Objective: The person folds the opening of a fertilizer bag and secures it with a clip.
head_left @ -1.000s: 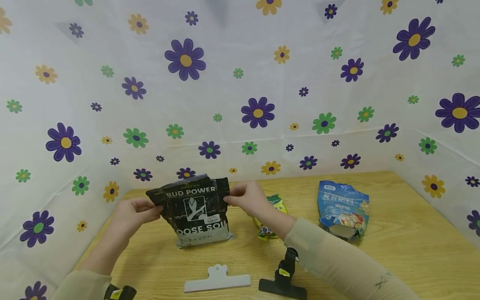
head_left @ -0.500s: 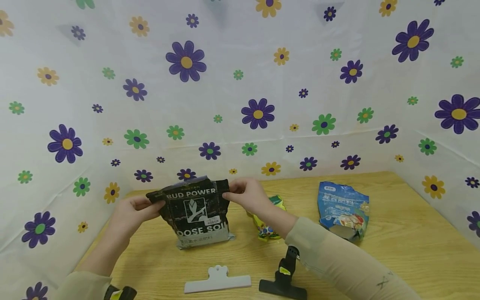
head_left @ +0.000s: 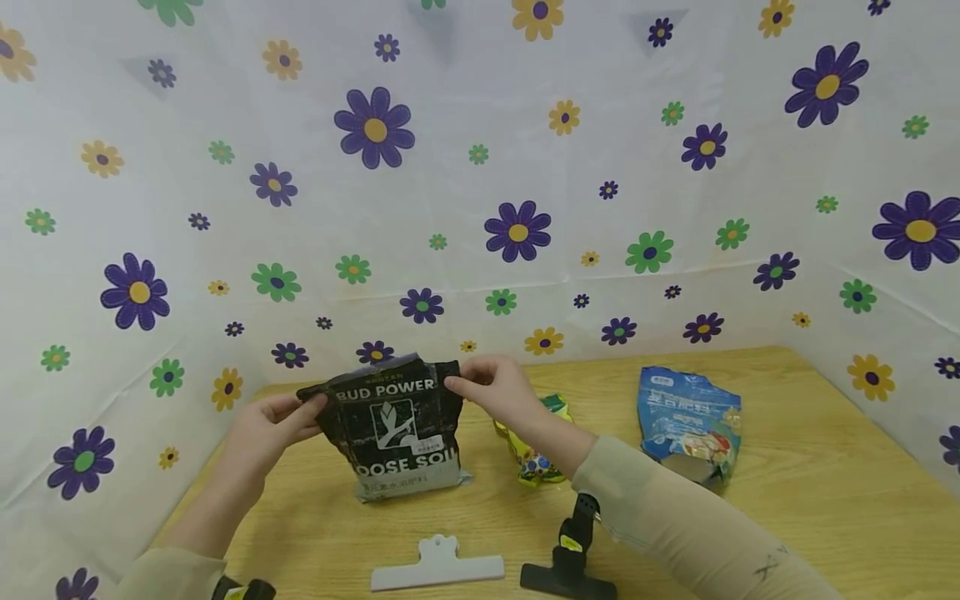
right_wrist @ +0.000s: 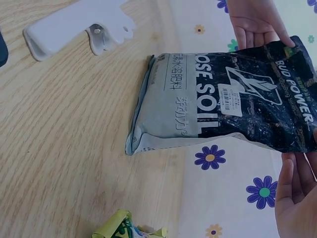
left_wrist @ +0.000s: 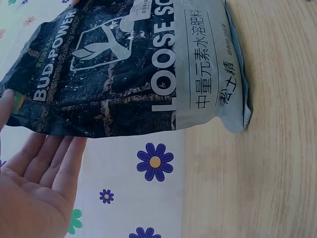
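A black and grey soil bag, printed "BUD POWER" and "LOOSE SOIL", stands on the wooden table with its lower end down. My left hand pinches its upper left corner, thumb on the printed front. At the opposite upper corner, my right hand grips the edge between thumb and fingers. The left wrist view shows the left fingers behind the bag. In the right wrist view the bag's lower edge meets the table, and both hands appear at its top. What is inside the bag is hidden.
A white clip and a black clip lie in front of the bag. Behind my right forearm is a yellow-green packet, partly covered. A blue pouch lies farther right. Flower-printed cloth encloses the table.
Both thumbs have slid slightly upward near the bag's top corners. The bag stays in place between the hands, and the head view has tilted a little.
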Tool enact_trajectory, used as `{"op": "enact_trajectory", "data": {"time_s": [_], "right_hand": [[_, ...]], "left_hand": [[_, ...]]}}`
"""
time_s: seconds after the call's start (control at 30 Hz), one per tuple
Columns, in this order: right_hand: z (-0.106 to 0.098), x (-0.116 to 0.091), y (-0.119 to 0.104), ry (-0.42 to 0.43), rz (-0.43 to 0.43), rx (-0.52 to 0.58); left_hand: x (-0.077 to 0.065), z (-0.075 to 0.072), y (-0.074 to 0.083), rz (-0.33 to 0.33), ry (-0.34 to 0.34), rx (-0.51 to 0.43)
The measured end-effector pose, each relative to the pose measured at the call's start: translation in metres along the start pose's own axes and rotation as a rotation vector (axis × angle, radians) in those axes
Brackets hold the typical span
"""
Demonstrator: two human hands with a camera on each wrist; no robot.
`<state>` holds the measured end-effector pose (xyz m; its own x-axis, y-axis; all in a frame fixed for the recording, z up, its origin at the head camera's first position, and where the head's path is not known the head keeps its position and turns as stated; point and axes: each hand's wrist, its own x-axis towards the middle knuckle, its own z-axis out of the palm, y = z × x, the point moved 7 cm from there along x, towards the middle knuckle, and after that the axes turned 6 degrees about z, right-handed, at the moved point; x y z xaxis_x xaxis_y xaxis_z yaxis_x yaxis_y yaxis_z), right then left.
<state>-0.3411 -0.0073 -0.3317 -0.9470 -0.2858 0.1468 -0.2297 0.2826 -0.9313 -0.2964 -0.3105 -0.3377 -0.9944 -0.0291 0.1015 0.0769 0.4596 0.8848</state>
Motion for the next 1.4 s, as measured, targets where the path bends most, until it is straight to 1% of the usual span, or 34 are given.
{"op": "enact_trajectory", "data": {"time_s": [0.1, 0.2, 0.4, 0.5, 0.6, 0.7, 0.8, 1.0, 1.23, 1.3, 1.4], "right_hand": [[-0.001, 0.000, -0.002, 0.004, -0.019, 0.004], [-0.001, 0.001, -0.004, 0.008, -0.015, 0.007], [-0.001, 0.003, -0.003, 0.017, -0.008, 0.023], [0.000, 0.004, -0.003, 0.010, -0.012, 0.028], [0.000, 0.004, -0.002, -0.005, -0.012, 0.040], [0.001, 0.004, -0.003, -0.017, -0.010, 0.051], [0.000, 0.004, -0.004, -0.016, -0.009, 0.050], [0.001, 0.005, -0.004, -0.012, 0.007, 0.057], [0.002, 0.007, 0.000, -0.030, 0.056, 0.132], [0.002, 0.008, 0.002, -0.036, 0.071, 0.142], [0.003, 0.008, 0.004, -0.042, 0.081, 0.149]], "left_hand": [[0.000, 0.000, 0.000, -0.001, 0.001, -0.005], [-0.001, 0.001, 0.002, 0.009, 0.010, -0.007], [-0.003, 0.002, 0.006, 0.049, 0.058, -0.032], [-0.004, 0.001, 0.009, 0.075, 0.084, -0.043], [-0.004, 0.001, 0.011, 0.087, 0.094, -0.048], [-0.003, 0.001, 0.011, 0.076, 0.095, -0.048], [-0.003, 0.001, 0.009, 0.059, 0.091, -0.046], [0.000, 0.000, 0.008, 0.045, 0.090, -0.039], [0.003, -0.001, 0.007, 0.034, 0.099, 0.020], [0.003, 0.000, 0.007, 0.029, 0.098, 0.023], [0.004, 0.000, 0.006, 0.018, 0.095, -0.001]]}}
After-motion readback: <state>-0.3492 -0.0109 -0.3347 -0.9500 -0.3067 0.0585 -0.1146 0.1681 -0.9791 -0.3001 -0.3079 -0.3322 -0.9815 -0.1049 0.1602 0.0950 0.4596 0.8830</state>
